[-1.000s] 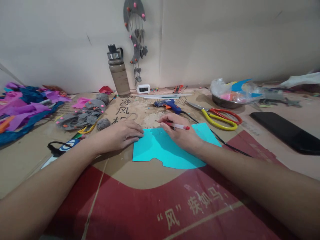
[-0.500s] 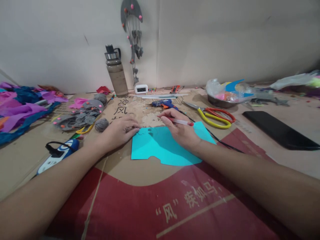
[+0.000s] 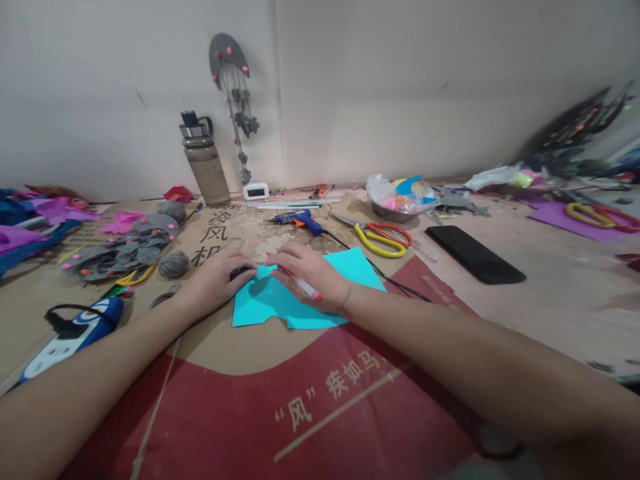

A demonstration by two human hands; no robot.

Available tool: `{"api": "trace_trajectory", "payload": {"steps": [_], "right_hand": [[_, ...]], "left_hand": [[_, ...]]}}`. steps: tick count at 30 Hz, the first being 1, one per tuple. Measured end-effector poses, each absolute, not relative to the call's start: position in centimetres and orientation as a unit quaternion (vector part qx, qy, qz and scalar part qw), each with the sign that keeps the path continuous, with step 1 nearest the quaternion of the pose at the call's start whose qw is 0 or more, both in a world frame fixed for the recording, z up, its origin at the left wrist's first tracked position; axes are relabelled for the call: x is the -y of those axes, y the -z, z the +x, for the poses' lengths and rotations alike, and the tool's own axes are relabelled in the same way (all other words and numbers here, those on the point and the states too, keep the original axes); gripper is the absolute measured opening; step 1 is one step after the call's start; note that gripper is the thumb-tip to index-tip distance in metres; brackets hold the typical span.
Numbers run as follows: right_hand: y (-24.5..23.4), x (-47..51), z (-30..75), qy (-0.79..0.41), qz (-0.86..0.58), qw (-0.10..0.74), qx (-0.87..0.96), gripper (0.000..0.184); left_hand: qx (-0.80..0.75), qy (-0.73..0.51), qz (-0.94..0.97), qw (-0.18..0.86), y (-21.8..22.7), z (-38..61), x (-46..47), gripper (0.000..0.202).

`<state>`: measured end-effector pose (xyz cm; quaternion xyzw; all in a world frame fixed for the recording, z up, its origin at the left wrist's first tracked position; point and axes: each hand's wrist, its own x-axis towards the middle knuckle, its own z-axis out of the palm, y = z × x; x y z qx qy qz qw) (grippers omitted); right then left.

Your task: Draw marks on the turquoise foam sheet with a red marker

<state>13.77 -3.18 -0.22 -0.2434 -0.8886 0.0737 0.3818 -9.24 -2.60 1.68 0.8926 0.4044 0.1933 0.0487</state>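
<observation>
A turquoise paper sheet (image 3: 270, 303) with cut-out edges lies on the cardboard-covered table (image 3: 240, 360). My right hand (image 3: 313, 275) rests on the sheet, fingers closed round a pen (image 3: 306, 288) with a red cap, its tip pointing toward the sheet's upper left corner. My left hand (image 3: 219, 277) lies at that corner, fingers curled over a small dark thing I cannot make out.
Behind the sheet lie a blue glue gun (image 3: 300, 219) with its black cord, yellow-and-red scissors (image 3: 383, 239) and a metal bowl (image 3: 395, 200) of scraps. A black phone (image 3: 473, 253) lies right. A water bottle (image 3: 204, 160), small clock (image 3: 255, 191), grey felt pieces (image 3: 120, 250) and power strip (image 3: 70, 337) are left.
The view has swung right, so everything sits further left. My right hand turned the pen from pointing right to slanting down-right, and both hands drew together at the sheet's upper left corner.
</observation>
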Motion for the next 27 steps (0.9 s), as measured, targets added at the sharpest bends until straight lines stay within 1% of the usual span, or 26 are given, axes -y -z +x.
{"api": "trace_trajectory", "payload": {"steps": [3, 8, 10, 14, 18, 24, 27], "right_hand": [[0.2, 3.1, 13.8, -0.071, -0.237, 0.377, 0.892, 0.028], [0.2, 3.0, 14.1, -0.134, -0.256, 0.448, 0.846, 0.026], [0.3, 3.0, 14.2, -0.131, -0.255, 0.454, 0.843, 0.027], [0.6, 2.9, 14.0, -0.1, -0.217, 0.403, 0.884, 0.031], [0.8, 2.9, 13.9, -0.102, -0.211, 0.36, 0.903, 0.034], [0.7, 3.1, 13.8, -0.091, -0.232, 0.325, 0.912, 0.035], [1.0, 3.1, 13.7, -0.072, -0.226, 0.306, 0.922, 0.035]], "left_hand": [[-0.41, -0.185, 0.892, 0.05, -1.7, -9.3, 2.7, 0.03], [-0.473, -0.213, 0.854, 0.051, -2.0, -9.2, 2.9, 0.031], [-0.504, -0.239, 0.829, 0.039, -2.2, -9.5, 2.7, 0.032], [-0.535, -0.258, 0.804, 0.03, -2.4, -10.4, 2.4, 0.033], [-0.545, -0.263, 0.795, 0.032, -2.5, -10.8, 2.5, 0.034], [-0.489, -0.205, 0.846, 0.061, -2.2, -10.8, 1.9, 0.029], [-0.465, -0.185, 0.864, 0.058, -1.6, -11.1, 1.3, 0.026]]}}
